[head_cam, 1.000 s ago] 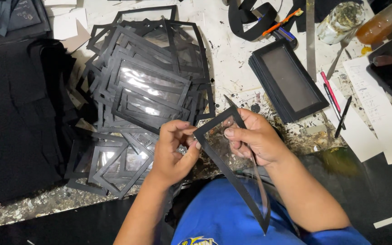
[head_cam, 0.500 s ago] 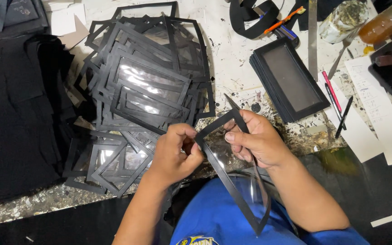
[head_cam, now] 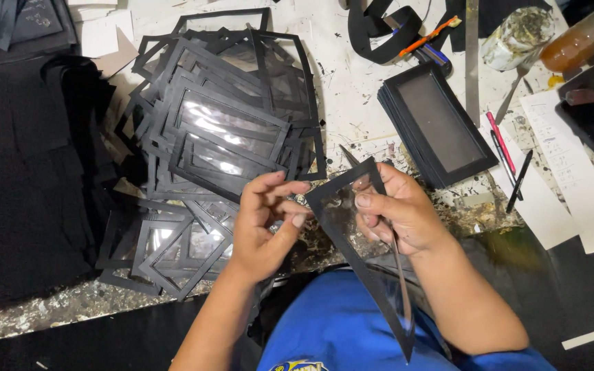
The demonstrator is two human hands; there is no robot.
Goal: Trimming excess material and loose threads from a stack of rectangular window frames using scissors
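My right hand (head_cam: 397, 213) grips a black rectangular frame with a clear film window (head_cam: 352, 237), held over the table's front edge and my blue-clad lap. Its far end reaches down to the lower right. My left hand (head_cam: 262, 220) touches the frame's near corner with fingertips curled, thumb and fingers pinching at its edge. A thin blade-like tool seems to lie along my right fingers; I cannot tell for sure. A big heap of similar black windowed frames (head_cam: 221, 137) lies on the table just beyond my left hand.
A neat stack of black frames (head_cam: 438, 124) sits at the upper right. Pens (head_cam: 510, 161), paper sheets (head_cam: 572, 178), a metal ruler (head_cam: 472, 55), a jar (head_cam: 517, 34) and black straps (head_cam: 379, 27) lie around it. Black fabric (head_cam: 29, 178) covers the left side of the stained table (head_cam: 352, 75).
My left hand has shifted slightly on the frame's corner and its fingers have spread a little. The frame has tilted a bit; my right hand stays in place.
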